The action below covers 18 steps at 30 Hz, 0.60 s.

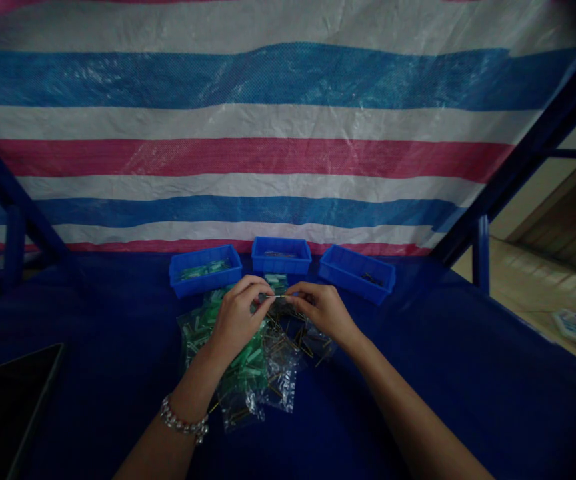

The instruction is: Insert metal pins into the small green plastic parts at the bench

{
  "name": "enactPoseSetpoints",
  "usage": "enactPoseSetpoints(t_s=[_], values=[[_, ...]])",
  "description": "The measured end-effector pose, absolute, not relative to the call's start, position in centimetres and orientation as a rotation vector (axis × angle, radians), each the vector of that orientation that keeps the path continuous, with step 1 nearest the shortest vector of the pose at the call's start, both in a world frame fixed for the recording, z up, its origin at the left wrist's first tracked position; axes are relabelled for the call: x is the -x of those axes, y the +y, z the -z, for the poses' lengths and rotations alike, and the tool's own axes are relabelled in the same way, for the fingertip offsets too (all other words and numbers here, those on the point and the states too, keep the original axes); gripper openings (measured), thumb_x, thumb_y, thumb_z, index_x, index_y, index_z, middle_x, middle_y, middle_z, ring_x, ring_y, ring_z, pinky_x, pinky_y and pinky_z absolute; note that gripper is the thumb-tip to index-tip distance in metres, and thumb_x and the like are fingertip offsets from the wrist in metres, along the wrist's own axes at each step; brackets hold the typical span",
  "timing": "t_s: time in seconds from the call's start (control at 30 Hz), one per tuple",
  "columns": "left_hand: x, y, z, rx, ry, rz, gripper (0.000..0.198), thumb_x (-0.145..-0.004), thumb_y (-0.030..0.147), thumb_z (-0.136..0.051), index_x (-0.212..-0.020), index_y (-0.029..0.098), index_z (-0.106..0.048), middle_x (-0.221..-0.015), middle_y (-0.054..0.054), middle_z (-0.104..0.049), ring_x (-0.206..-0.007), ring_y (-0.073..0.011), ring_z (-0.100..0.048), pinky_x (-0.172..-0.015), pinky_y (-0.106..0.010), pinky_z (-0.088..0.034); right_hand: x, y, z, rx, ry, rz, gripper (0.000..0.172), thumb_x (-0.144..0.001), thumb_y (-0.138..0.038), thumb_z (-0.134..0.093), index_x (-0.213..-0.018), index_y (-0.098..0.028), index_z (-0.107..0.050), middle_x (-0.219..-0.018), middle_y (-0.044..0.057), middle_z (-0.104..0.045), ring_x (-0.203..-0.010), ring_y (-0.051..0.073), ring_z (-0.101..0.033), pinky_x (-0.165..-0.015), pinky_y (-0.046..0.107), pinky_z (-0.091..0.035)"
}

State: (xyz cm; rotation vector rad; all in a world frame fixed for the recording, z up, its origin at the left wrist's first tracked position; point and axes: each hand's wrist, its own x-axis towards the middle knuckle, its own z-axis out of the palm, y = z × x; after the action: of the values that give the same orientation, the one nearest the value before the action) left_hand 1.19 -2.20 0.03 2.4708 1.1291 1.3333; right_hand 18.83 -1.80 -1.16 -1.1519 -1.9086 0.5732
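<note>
Between my two hands is a thin rod-like piece [281, 296], pale at its left end and brass-coloured at its right; its exact kind is too small to tell. My left hand [242, 308] pinches the left end between thumb and fingertips. The right end sits in a pinch of my right hand [320, 307]. Below them lie green pieces [251, 357] in a heap, partly hidden by my left hand and wrist. Clear plastic bags [283, 383] spread beside the heap, with thin brass-coloured rods [307, 343] on and around them.
Three blue bins stand along the back: the left bin [181, 285] with green pieces, the middle bin [282, 265] and the right bin [351, 280] with small parts. A dark phone or tablet [13, 413] lies at left. Blue frame posts [481, 253] and a striped sheet [278, 157] bound the blue table.
</note>
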Motion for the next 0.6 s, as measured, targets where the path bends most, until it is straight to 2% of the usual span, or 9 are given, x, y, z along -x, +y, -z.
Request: enactPoseSetpoints(t_s=[0.6], values=[[-1.15, -2.18, 0.05, -2.471, 1.158, -1.354, 0.008, -0.076, 0.019, -0.051, -0.077, 0.016, -0.059, -0.084, -0.004, -0.059, -0.059, -0.0084, -0.053, -0.056, -0.023, -0.046, -18.73, -2.06, 1.01, 1.187, -1.958, -0.481, 0.018, -0.074, -0.032, -0.055, -0.083, -0.019, -0.065, -0.056, -0.001, -0.059, -0.047, 0.01, -0.047, -0.047, 0.021, -0.034]])
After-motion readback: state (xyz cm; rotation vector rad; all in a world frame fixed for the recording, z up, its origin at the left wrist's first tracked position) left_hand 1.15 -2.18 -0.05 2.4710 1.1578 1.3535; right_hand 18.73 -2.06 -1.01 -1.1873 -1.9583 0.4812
